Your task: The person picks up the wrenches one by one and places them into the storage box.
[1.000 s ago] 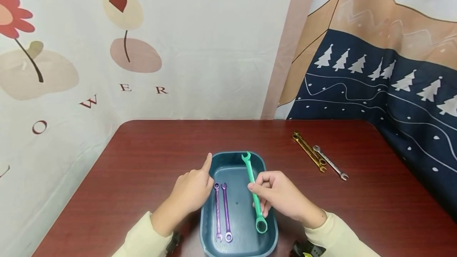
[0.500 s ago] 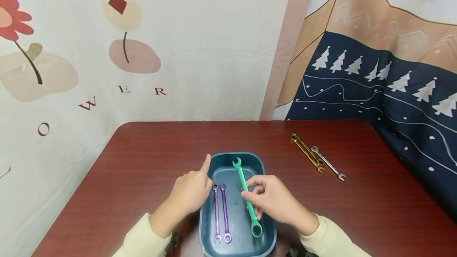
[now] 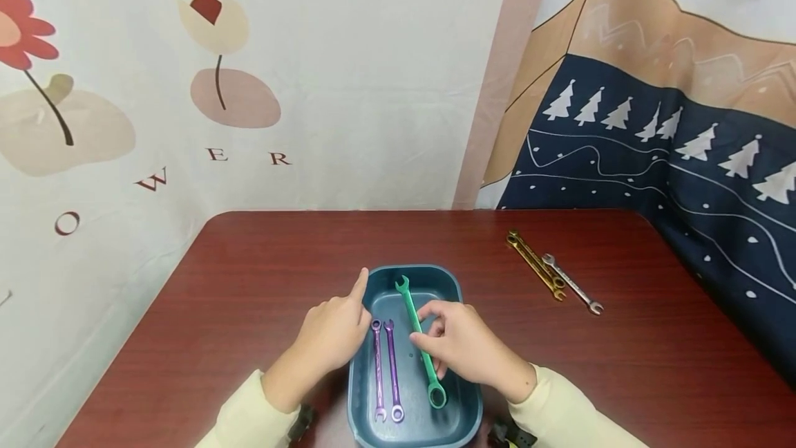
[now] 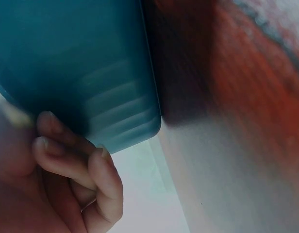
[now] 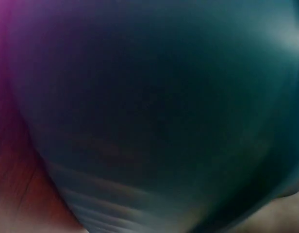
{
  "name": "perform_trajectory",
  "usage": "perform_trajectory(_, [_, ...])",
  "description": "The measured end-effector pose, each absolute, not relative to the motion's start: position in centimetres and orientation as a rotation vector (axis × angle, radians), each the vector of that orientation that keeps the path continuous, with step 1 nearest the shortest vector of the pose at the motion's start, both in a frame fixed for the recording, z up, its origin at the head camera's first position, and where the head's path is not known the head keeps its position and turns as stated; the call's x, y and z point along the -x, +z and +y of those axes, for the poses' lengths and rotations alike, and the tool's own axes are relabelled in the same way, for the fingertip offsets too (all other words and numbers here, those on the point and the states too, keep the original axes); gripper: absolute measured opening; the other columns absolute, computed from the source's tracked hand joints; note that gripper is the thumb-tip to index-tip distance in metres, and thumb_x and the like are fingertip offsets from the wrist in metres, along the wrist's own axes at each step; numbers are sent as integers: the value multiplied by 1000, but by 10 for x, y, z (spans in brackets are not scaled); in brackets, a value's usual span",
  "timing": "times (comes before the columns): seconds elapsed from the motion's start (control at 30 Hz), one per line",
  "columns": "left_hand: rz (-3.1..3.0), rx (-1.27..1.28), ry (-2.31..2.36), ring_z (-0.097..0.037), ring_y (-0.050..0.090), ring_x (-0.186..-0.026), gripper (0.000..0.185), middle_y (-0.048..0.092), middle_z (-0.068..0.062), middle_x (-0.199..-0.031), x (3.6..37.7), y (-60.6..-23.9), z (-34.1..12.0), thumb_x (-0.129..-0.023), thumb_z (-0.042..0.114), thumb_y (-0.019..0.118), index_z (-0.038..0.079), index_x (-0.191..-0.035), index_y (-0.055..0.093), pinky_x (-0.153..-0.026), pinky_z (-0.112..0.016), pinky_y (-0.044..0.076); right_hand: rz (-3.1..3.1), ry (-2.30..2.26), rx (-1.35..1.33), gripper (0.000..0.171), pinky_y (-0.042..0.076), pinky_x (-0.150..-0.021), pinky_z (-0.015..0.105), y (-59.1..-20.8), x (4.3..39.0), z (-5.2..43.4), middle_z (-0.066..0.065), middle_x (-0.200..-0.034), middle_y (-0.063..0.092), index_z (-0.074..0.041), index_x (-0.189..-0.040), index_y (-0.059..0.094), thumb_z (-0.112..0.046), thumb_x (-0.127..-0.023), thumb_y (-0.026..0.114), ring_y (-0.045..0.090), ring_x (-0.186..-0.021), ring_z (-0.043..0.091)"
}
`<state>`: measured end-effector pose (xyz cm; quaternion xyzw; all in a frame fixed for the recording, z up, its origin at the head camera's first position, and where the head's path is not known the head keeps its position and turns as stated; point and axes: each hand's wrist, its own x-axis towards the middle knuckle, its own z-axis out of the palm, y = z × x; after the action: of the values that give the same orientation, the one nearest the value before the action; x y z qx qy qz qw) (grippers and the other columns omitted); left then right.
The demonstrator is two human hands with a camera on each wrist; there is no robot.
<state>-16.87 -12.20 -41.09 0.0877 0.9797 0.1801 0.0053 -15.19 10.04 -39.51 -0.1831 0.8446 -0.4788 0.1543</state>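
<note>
Now the right hand pinches the shaft of the green combination wrench between thumb and curled fingers, inside the teal plastic tray that sits near the front edge of the worktop. Compared with a second ago, the wrench has come leftward across the tray: its open-jaw end then lay against the tray's far right rim, and now it points toward the middle of the far wall, while its ring end sits lower down, near the tray's front right part. The wrench lies at a slant, just beside the two purple wrenches (these have not moved), which lie side by side along the tray's left part, ring ends toward the front.

The left hand stays where it was, resting against the tray's left rim with the index finger stretched along the far left corner and the other fingers curled at the outer wall; the left wrist view shows those fingertips against the tray's blue side. The right wrist view is a blur of teal and tells little.

Toward the far right corner of the worktop, well apart from the tray, a gold wrench and a silver wrench lie unmoved, just beside each other.
</note>
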Motion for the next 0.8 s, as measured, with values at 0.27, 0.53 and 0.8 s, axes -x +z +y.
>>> perform_trajectory(0.27, [3059, -281, 565, -15, 39, -41, 69, 42, 1, -49, 169, -411, -122, -98, 25, 55, 9, -158, 27, -44, -29, 33, 2501, -1251, 583, 34, 53, -54, 23, -397, 154, 91, -4, -56, 61, 3, -119, 66, -15, -91, 72, 60, -42, 13])
perform_trajectory(0.53, [3056, -279, 562, -15, 39, -42, 70, 42, 1, -50, 169, -412, -123, -98, 26, 55, 9, -159, 26, -44, -29, 33, 2525, -1196, 578, 33, 52, -52, 22, -403, 155, 84, -5, -54, 59, 4, -118, 66, -13, -90, 73, 57, -39, 11])
perform_trajectory(0.8, [3063, -291, 560, -15, 38, -42, 69, 42, 1, -49, 170, -412, -123, -98, 26, 55, 9, -159, 27, -44, -29, 33, 2557, -1106, 617, 32, 49, -45, 22, -405, 156, 79, -6, -52, 55, 5, -116, 67, -12, -90, 73, 53, -35, 6])
